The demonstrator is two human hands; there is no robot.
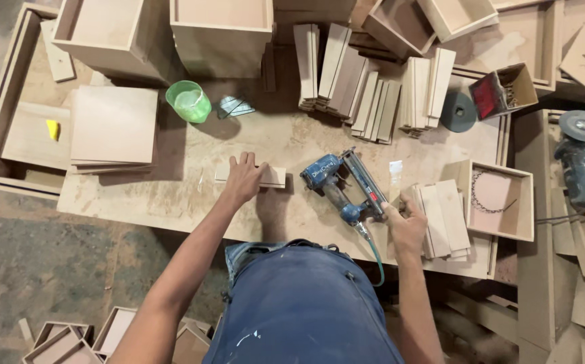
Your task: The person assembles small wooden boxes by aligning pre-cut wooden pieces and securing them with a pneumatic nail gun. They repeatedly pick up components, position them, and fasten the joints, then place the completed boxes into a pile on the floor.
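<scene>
My left hand (243, 176) lies flat on a small thin wooden strip (273, 176) on the plywood worktop (191, 195), pressing it down. To its right a blue pneumatic nail gun (342, 183) rests on the worktop, its green air hose (377, 259) trailing toward me. At the gun's right, my right hand (406, 224) touches the gun's magazine end and a stack of short wooden slats (446, 219); what its fingers grip is not clear.
A green plastic cup (189, 101) and a stack of square boards (113, 128) sit at the left. Slat bundles (366, 87) stand at the back, open wooden boxes (222, 34) behind them. An angle grinder (579, 162) lies far right beside a shallow box (501, 202).
</scene>
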